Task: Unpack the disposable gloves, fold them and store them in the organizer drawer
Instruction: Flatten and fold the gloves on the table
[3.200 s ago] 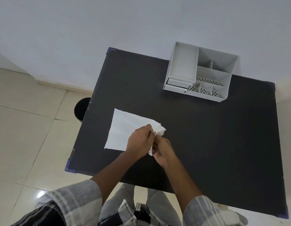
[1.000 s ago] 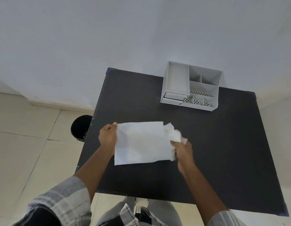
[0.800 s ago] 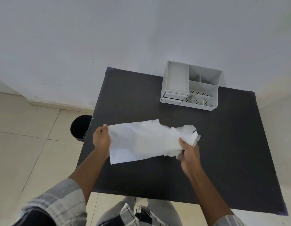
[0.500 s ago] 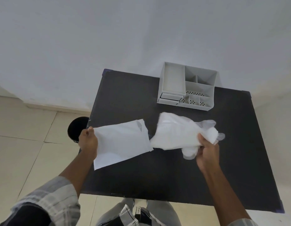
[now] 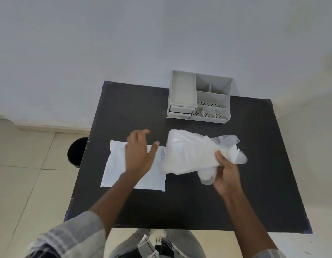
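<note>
We find the gloves (image 5: 191,153) now clear of the packet (image 5: 116,164), which lies flat at near left. Right hand (image 5: 226,174) is clamped on them; left hand (image 5: 139,155) has released, fingers spread. Unpacking is complete; the organizer (image 5: 199,97) waits beyond.

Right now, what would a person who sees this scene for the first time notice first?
First the bundle of translucent gloves, gripped by the right hand above the middle of the black table. Next the open left hand, hovering over the flat white packet on the table's left side. Then the grey organizer at the far edge, against the wall.
</note>
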